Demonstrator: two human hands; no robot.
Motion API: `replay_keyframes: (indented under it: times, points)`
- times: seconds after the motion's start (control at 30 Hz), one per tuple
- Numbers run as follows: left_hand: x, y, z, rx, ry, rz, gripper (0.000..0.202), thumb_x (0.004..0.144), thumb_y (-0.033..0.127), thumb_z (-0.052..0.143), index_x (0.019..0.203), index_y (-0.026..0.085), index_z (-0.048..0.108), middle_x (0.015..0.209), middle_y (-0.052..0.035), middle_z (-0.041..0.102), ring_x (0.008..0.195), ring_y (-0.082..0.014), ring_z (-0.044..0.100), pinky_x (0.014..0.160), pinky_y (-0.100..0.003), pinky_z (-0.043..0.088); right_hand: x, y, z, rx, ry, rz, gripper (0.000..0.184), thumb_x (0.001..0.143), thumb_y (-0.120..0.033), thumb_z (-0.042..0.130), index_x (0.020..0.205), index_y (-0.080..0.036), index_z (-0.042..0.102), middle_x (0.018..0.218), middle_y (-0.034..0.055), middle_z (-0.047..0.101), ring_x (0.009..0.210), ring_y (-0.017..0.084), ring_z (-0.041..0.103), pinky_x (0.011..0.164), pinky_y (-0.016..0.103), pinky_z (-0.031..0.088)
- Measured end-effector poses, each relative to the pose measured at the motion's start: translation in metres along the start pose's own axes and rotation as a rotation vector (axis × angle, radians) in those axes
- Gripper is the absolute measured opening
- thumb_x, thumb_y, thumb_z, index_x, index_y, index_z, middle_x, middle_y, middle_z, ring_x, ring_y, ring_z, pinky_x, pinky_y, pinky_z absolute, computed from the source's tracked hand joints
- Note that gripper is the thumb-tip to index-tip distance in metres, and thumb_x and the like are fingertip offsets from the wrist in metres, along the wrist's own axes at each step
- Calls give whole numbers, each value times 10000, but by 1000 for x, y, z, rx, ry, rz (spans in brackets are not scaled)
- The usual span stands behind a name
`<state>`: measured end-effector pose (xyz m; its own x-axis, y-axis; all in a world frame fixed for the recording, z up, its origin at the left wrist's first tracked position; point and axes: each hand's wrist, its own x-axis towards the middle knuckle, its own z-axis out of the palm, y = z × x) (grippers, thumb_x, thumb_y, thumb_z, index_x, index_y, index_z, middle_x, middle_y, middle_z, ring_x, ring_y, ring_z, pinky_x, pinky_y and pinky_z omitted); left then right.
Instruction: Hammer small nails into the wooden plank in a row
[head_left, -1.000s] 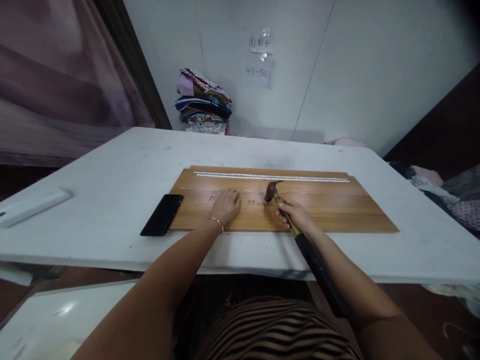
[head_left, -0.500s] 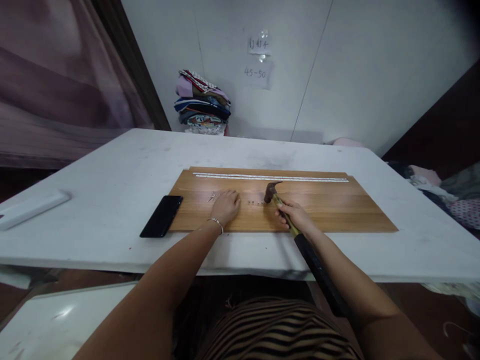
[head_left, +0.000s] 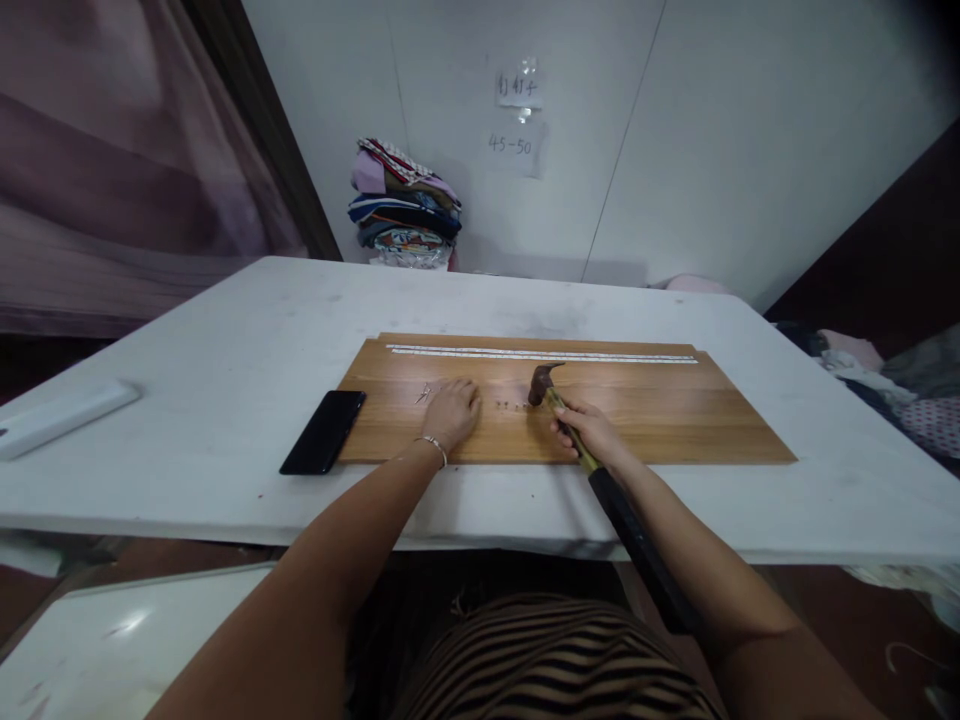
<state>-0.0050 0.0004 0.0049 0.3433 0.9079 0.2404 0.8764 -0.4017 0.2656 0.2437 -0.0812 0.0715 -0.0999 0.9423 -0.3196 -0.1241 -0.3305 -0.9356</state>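
My right hand is wrapped round the yellow shaft of a claw hammer, whose black grip runs back along my forearm. Its rusty head is low over the wooden board, at the right end of a short row of small nails. Whether the head touches a nail I cannot tell. My left hand lies flat on the board, fingers stretched forward, left of that row. Beside it is a small pile of loose nails, partly hidden by the hand.
Two white strips run along the board's far side. A black phone overlaps the board's left edge. On the white table lies a long white object at far left. Folded clothes are stacked by the wall.
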Motion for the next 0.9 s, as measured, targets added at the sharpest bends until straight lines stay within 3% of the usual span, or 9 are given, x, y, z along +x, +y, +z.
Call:
replay_keyframes:
  times: [0.9]
  points:
    - [0,0,-1,3,0,-9,203,964,228,478,1006,200,675,1176,-123,709,1168,-259,618,1084,-399,464,-3,-4,1,17,15,-8,352,691,-356,754,979,-222,603,646,-58,594,426,70,427,339,176,305]
